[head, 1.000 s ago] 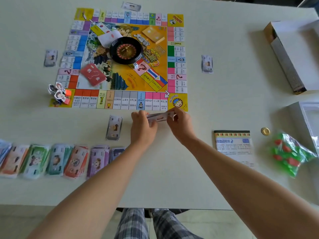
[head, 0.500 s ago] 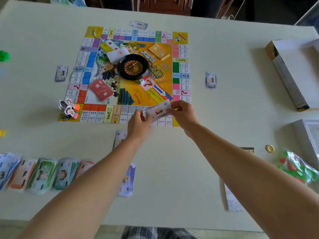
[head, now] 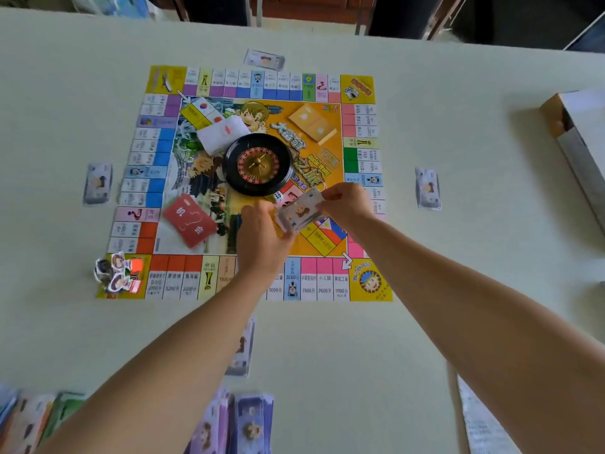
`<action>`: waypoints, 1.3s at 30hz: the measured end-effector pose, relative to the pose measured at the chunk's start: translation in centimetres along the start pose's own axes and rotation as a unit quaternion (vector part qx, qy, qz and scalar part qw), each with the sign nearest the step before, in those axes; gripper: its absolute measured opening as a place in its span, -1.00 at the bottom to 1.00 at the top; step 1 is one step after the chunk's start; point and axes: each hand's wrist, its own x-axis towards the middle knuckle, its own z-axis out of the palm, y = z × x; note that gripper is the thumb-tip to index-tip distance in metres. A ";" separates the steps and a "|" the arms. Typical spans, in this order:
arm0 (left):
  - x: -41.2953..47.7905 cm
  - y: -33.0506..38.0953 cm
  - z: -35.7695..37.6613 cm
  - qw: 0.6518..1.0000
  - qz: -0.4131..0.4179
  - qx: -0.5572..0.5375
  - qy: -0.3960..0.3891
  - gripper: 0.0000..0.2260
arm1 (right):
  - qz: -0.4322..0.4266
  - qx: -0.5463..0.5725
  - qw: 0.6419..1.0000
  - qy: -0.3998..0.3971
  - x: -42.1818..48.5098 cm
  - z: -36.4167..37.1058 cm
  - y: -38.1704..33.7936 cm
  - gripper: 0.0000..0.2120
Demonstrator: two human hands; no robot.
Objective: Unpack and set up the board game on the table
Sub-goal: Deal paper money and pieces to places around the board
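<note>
The colourful game board [head: 327,280] lies flat on the pale table. At its centre sits a black roulette wheel [head: 258,164], with a white die [head: 278,196] just below it. Both hands hover over the board's lower middle. My left hand [head: 262,237] and my right hand [head: 345,201] grip opposite ends of a small stack of play money [head: 299,213]. A red card deck [head: 190,220], a white card deck [head: 222,134] and an orange card deck [head: 312,122] lie on the board. Paper player pawns [head: 114,271] stand on the bottom-left corner.
Single banknote piles lie left [head: 98,183], right [head: 428,189], above [head: 264,59] and below [head: 241,347] the board. Rows of sorted money [head: 235,421] line the near edge. An open box [head: 576,139] sits at the right edge; an instruction sheet [head: 481,421] lies bottom right.
Both hands have carried the money stack away from the near table edge, forward over the board towards the roulette wheel. The camera has tilted forward with them.
</note>
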 end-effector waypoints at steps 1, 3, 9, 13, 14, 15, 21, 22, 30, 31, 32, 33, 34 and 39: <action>0.0 0.1 0.1 0.999 0.025 0.020 0.004 -0.60 | 0.000 -0.013 1.000 -0.003 0.2 0.1 -0.1 -0.84; 0.1 0.3 0.5 0.996 0.056 0.068 -0.002 -0.56 | 0.000 -0.020 1.000 -0.017 0.5 0.0 -0.2 -0.88; 0.3 0.4 0.8 0.983 0.106 0.149 0.019 -0.55 | 0.049 0.075 0.989 -0.116 0.1 -1.3 -0.4 -0.89; 0.3 0.2 0.4 0.980 0.128 0.151 -0.004 -0.58 | -0.024 0.060 0.987 -0.146 -0.4 -2.0 0.0 -0.73; 0.2 0.2 0.2 0.981 0.128 0.149 -0.008 -0.59 | -0.061 0.056 0.983 -0.161 -0.6 -2.1 0.2 -0.61; 0.2 0.2 0.1 0.981 0.127 0.143 -0.012 -0.60 | -0.105 0.039 0.979 -0.172 -0.7 -2.2 0.4 -0.52; 0.1 0.3 -0.4 0.980 0.147 0.127 -0.032 -0.61 | -0.322 -0.197 0.920 -0.103 -0.9 -2.3 1.1 -0.52; 0.2 0.3 -0.4 0.980 0.147 0.126 -0.032 -0.62 | -0.331 -0.203 0.916 -0.099 -0.7 -2.4 1.1 -0.53; 1.1 0.4 0.6 0.984 0.114 0.133 -0.020 -0.62 | -0.307 -0.239 0.916 -0.101 1.0 -1.5 1.1 -0.48; 1.1 0.4 0.7 0.985 0.109 0.136 -0.019 -0.60 | -0.311 -0.242 0.914 -0.100 1.1 -1.3 1.1 -0.48; 1.1 0.4 0.9 0.985 0.105 0.138 -0.019 -0.57 | -0.314 -0.243 0.913 -0.100 1.2 -1.1 1.2 -0.47; 1.0 0.3 1.0 0.985 0.103 0.139 -0.018 -0.54 | -0.315 -0.242 0.912 -0.102 1.3 -1.0 1.3 -0.47; 0.8 0.2 1.0 0.985 0.102 0.141 -0.017 -0.51 | -0.317 -0.238 0.912 -0.105 1.3 -0.9 1.4 -0.47; 0.4 -0.3 1.2 0.984 0.129 0.126 0.000 -0.66 | -0.330 -0.238 0.909 -0.089 1.1 -0.4 1.9 -0.51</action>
